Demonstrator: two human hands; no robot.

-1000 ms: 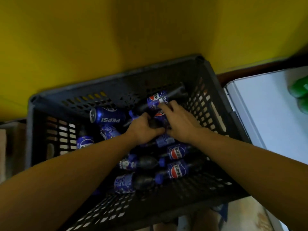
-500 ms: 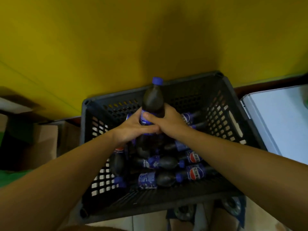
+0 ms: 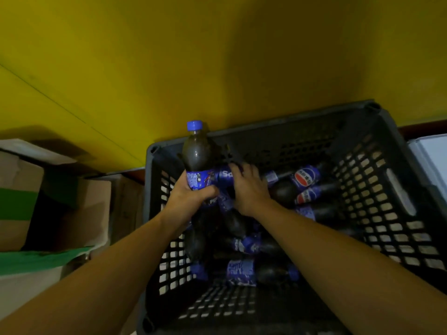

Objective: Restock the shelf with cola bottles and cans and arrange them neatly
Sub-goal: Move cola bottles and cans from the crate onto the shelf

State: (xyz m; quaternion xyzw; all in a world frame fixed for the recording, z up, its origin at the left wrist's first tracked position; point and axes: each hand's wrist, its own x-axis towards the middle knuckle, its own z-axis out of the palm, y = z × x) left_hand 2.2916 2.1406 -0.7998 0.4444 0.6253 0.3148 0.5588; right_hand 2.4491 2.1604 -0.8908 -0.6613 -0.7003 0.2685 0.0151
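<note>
Yellow wall fills the background. Brown cardboard boxes banded in green are stacked at the left, and a white panel is cut off by the right edge. Below the wall sits a dark grey perforated plastic crate. The left hand grips a dark cola bottle with a blue cap round its label, upright over the crate's far left corner. The right hand lies over a second blue-labelled bottle, fingers seemingly curled round it. More cola bottles lie crosswise inside, partly hidden by both forearms and too dim to count.
</note>
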